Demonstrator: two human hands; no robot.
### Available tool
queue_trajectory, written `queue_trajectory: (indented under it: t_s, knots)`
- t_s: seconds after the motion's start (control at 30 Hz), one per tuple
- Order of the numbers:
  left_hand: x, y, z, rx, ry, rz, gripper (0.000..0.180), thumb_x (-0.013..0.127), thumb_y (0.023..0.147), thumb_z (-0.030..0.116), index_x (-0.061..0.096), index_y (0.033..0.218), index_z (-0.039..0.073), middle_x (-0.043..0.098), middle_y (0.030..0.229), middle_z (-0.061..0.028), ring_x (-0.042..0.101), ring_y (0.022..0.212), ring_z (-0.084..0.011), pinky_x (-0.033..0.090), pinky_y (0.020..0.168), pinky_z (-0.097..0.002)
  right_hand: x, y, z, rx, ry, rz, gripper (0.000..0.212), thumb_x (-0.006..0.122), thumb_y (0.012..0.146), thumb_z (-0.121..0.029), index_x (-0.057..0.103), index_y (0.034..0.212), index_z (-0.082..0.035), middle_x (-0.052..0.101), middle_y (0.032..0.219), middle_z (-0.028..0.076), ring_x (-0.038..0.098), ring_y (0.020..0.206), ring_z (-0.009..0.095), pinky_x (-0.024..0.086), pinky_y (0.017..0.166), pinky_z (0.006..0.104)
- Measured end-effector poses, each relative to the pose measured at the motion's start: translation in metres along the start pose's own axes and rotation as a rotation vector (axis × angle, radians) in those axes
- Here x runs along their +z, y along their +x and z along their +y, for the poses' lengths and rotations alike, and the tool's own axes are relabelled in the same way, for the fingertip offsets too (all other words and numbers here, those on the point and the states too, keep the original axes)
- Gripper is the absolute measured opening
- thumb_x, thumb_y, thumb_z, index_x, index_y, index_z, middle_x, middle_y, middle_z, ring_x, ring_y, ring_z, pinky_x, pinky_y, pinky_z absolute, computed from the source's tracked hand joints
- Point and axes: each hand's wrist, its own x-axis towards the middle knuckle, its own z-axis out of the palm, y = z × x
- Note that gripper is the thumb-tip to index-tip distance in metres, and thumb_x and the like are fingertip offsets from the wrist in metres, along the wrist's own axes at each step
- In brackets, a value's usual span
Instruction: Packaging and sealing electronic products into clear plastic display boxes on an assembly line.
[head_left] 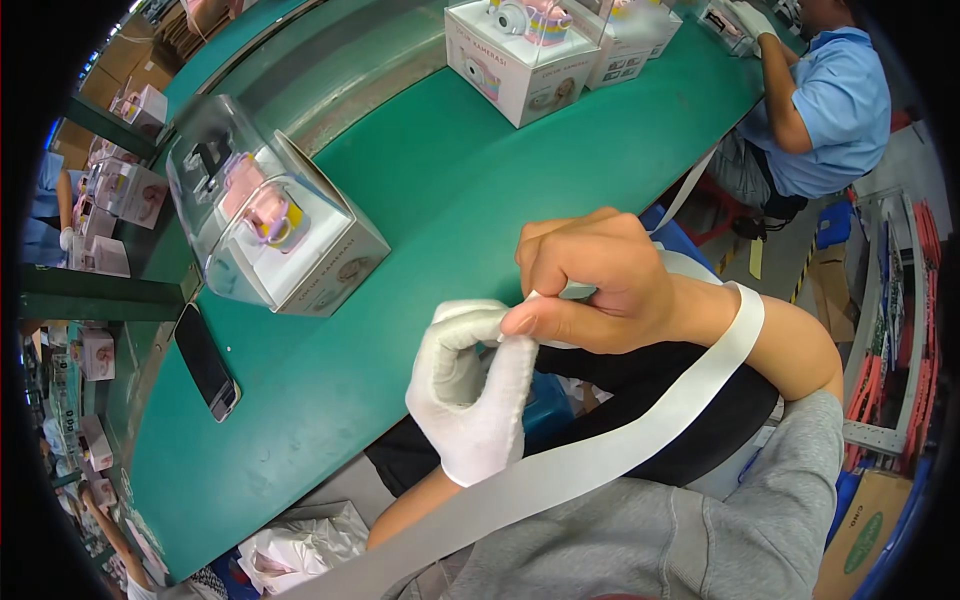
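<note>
In front of my body, my left hand (470, 385) wears a white glove (490, 430), its thumb and fingers curled round until the tips meet. My bare right hand (605, 285) is closed, thumb and forefinger pinched right against the gloved fingertips. Something small and white shows in that pinch; whether it is the glove's tip or a separate piece, I cannot tell. A wide pale strap (610, 450) crosses below the hands and passes over my right forearm. Beyond them on the green table (430, 220) sits a white box with a clear domed cover (325, 260), a pink toy camera (262, 205) inside.
A black phone (206, 362) lies at the table's left edge. More toy camera boxes (520, 75) stand at the far side. A co-worker in a blue shirt (835, 110) sits at far right. Crumpled white plastic (305, 548) is at lower left, a cardboard box (865, 535) at lower right.
</note>
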Motion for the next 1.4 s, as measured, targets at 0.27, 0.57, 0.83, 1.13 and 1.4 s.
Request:
queue_trajectory:
  t_s: [0.27,0.57,0.83,1.13,1.4]
  knots:
    - [-0.007,0.003,0.000,0.006,0.006,0.046,0.012,0.070,0.092,-0.010,0.064,0.099,-0.002,0.063,0.101,-0.0082,0.059,0.086,-0.0108,0.049,0.074,-0.0243,0.001,0.009,0.004,0.064,0.025,-0.072,0.027,0.079,0.089,-0.007,0.057,0.075,-0.003,0.062,0.068,0.007,0.055,0.058,0.017,0.040,0.052,0.0314]
    - [-0.028,0.010,-0.007,-0.018,0.042,0.090,0.007,0.067,0.094,-0.007,0.064,0.099,-0.003,0.064,0.102,-0.0082,0.060,0.087,-0.0112,0.050,0.080,-0.0263,0.019,0.014,0.003,0.147,0.082,0.007,0.014,0.076,0.091,-0.006,0.064,0.083,-0.002,0.064,0.078,0.006,0.059,0.068,0.017,0.044,0.061,0.0297]
    - [-0.030,0.010,-0.007,-0.067,-0.066,0.102,0.007,0.061,0.102,0.005,0.063,0.098,0.001,0.066,0.100,-0.0093,0.060,0.085,-0.0136,0.049,0.083,-0.0302,0.016,0.018,0.004,0.180,-0.019,-0.091,0.013,0.076,0.092,-0.010,0.066,0.087,-0.004,0.065,0.079,0.004,0.058,0.072,0.017,0.044,0.064,0.0307]
    - [-0.056,0.006,-0.009,0.203,0.361,0.206,0.011,0.065,0.100,0.012,0.065,0.101,0.001,0.067,0.096,-0.0093,0.060,0.085,-0.0136,0.048,0.083,-0.0315,0.050,0.032,0.011,0.116,0.145,-0.026,0.010,0.072,0.093,-0.014,0.066,0.092,-0.006,0.063,0.076,0.005,0.058,0.071,0.020,0.046,0.065,0.0342]
    - [-0.135,0.063,0.047,0.799,0.959,0.183,0.052,0.086,0.079,0.029,0.063,0.116,0.001,0.064,0.106,-0.0136,0.060,0.096,-0.0257,0.048,0.085,-0.0418,0.051,0.067,0.017,-0.125,-0.285,-0.148,0.008,0.069,0.087,-0.005,0.067,0.094,-0.006,0.063,0.073,0.009,0.055,0.063,0.031,0.047,0.063,0.0404]
